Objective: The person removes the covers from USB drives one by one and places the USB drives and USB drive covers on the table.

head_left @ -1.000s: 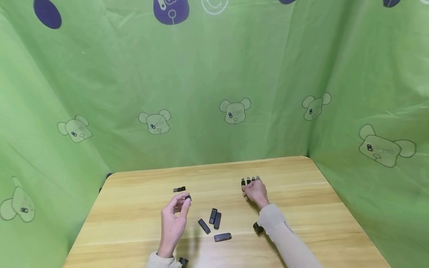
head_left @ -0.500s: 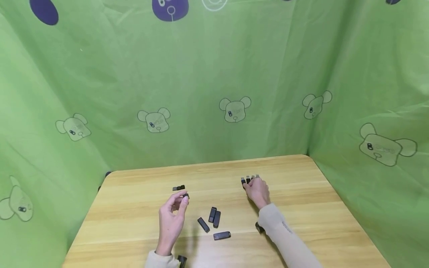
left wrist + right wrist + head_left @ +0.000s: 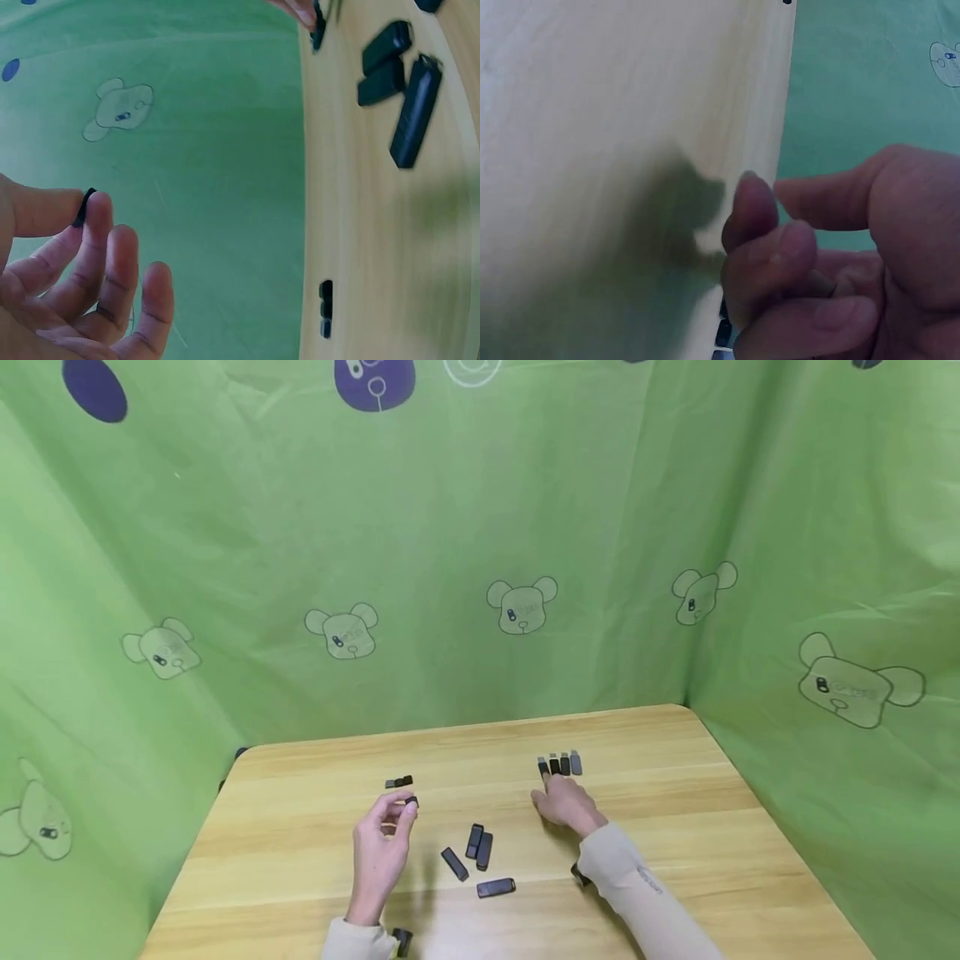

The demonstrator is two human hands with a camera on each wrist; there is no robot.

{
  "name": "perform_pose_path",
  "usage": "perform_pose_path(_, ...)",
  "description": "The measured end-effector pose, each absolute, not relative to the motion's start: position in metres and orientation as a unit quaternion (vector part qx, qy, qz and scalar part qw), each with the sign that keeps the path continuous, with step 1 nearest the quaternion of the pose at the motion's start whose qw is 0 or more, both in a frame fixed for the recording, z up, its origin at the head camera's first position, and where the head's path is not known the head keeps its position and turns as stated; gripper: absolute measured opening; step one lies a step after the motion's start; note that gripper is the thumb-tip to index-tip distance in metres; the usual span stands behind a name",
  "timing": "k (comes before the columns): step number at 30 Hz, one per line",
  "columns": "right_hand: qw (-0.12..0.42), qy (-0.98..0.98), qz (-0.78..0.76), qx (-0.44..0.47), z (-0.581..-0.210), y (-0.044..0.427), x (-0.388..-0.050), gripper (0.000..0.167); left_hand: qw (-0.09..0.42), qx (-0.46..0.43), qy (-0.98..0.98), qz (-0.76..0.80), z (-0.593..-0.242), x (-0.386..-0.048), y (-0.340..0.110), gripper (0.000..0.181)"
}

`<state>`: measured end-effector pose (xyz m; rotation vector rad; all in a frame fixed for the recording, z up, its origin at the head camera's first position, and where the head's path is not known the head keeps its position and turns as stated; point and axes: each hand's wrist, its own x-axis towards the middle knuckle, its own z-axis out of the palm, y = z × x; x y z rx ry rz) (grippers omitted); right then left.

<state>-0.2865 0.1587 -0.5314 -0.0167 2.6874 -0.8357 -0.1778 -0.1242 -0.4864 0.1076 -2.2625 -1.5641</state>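
Wooden table; left hand pinches black piece; right hand touches stick.

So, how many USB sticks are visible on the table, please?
8. Four sticks in a row by the right hand; lower in view, a close pair, a left stick and a lowest stick. The hand may hide others.

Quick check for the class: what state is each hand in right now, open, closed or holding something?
Left hand: holding a small black cap, pinched.
Right hand: open, at the leftmost USB stick.
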Motion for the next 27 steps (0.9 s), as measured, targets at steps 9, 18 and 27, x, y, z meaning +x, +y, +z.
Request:
perform_pose_path(9,0.153,0.931,-0.331,-0.017,-0.535,0.163,-0.288,0.072,0.165,0.056,-0.83,-0.53,-0.493,-0.195,-0.137,0.012)
perform_pose_path(18,0.142,0.921,-0.363,-0.013,-0.513,0.158,-0.277,0.074,0.153,0.052,-0.873,-0.461,-0.489,-0.226,-0.156,0.013)
perform_pose_path(27,0.087,0.921,-0.377,-0.042,-0.492,0.148,-0.258,0.051,0.129,0.032,-0.892,-0.433,-0.498,-0.262,-0.158,0.012)
